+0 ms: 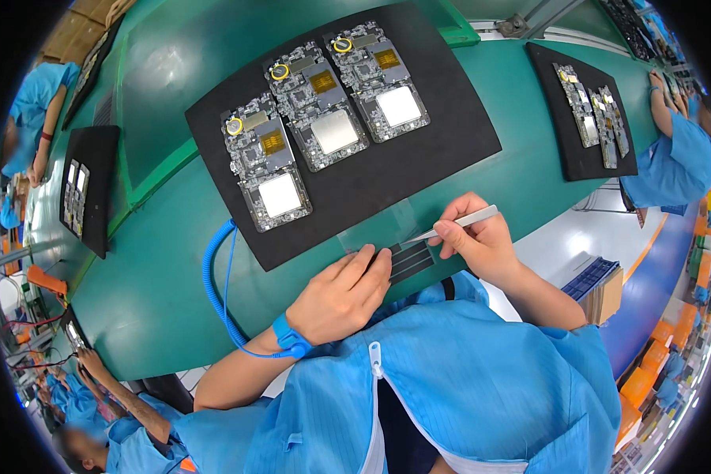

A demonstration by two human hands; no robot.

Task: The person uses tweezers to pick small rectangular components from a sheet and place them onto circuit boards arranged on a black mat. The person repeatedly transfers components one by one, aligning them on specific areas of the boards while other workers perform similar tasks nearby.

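Observation:
Between the fingers of my right hand [482,241] is a pair of metal tweezers [468,221], its tip pointing left and down. The tip meets the edge of a clear sheet bearing dark strips [411,261] on the green bench. My left hand [344,288] rests on that sheet's left side, fingers stretched out and flat. A blue wrist strap [292,337] with a coiled cord [211,272] circles my left wrist. Beyond my hands, three circuit boards [280,195] lie on a black foam mat [403,170], each with a silvery square and an amber film patch.
Another black mat [557,103] with circuit boards lies at the right, near a person in blue [671,162]. At the left is a further mat [95,189] with boards. Blue trays and cardboard [596,288] stand low at right. Other people work along the left side.

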